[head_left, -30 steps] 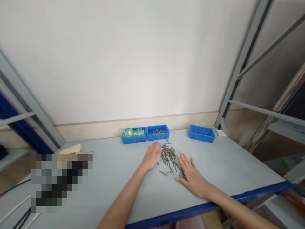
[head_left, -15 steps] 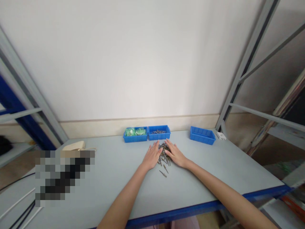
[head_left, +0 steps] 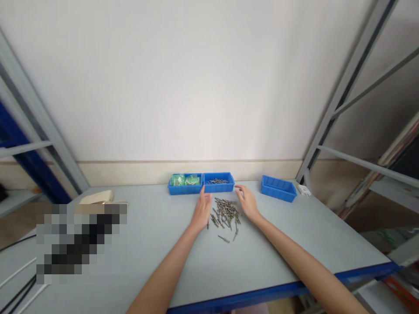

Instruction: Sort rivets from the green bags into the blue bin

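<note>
A loose pile of metal pieces (head_left: 226,212), thin shanks with brassy thicker parts that look like expansion bolts or rivets, lies on the grey table. My left hand (head_left: 202,211) stands on edge at the pile's left side, fingers stretched out and palm turned toward it. On the other side my right hand (head_left: 248,203) is curved, its fingers apart and holding nothing. Two single pieces lie nearer to me, one of them a stray piece (head_left: 224,239) below the pile. Behind the hands, a blue bin (head_left: 218,188) contains several similar thin metal pieces.
Left of that bin stands another blue bin (head_left: 185,190) with green-and-clear plastic bags. A third blue bin (head_left: 278,192) sits at the back right beside a white socket-like block (head_left: 304,190). A cream device (head_left: 96,197) and cables occupy the left. Metal frame posts flank the table.
Both hands have drawn apart from over the pile to its two sides. The pieces now lie more spread out and in fuller view.
</note>
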Demonstrator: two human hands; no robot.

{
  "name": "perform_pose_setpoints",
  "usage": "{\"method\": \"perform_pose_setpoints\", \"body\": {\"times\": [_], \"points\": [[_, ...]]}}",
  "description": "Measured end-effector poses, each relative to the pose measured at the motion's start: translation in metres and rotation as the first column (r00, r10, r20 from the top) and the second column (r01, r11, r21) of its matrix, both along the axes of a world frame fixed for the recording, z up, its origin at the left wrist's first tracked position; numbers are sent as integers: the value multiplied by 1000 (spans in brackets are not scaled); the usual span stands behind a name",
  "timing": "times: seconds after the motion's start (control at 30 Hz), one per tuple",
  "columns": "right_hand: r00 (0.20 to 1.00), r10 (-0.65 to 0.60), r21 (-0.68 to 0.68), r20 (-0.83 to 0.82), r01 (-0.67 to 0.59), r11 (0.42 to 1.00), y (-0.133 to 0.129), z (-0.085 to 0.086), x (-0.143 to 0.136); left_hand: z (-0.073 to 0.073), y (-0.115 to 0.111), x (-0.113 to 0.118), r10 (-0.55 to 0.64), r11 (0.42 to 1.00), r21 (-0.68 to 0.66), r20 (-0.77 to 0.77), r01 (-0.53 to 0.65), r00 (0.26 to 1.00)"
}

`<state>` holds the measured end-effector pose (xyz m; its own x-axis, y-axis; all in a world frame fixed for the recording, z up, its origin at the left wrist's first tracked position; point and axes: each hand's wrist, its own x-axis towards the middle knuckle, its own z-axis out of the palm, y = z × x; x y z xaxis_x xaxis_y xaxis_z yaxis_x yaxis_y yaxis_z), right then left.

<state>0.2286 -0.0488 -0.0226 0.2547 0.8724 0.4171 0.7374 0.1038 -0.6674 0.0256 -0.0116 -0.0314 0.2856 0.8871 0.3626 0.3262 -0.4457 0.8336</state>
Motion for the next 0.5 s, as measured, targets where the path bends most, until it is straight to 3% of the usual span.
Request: {"method": "perform_pose_setpoints", "body": {"times": [0.07, 0.1, 0.17, 0.27, 0.4, 0.5], "points": [[983, -159, -46, -94, 156, 987, 22, 11, 6, -2, 9, -3, 106, 994, 9, 69, -107, 992], [973, -181, -139, -141, 161, 977, 34, 17, 9, -3, 14, -5, 148, 989, -4, 87, -149, 985], [966, -137, -292, -220, 68, 954, 55, 26, 13, -5, 21, -10, 188, 982, -49, 102, -184, 977], [949, -49, -362, -312, -71, 929, 70, 31, 14, -5, 26, -15, 201, 976, -103, 89, -192, 976], [905, 11, -350, -426, -176, 920, 59, 26, 9, -1, 21, -15, 189, 973, -148, 63, -178, 980], [879, 26, -297, -476, -188, 936, 39, 17, 2, 3, 16, -12, 118, 982, -159, 70, -106, 990]]}}
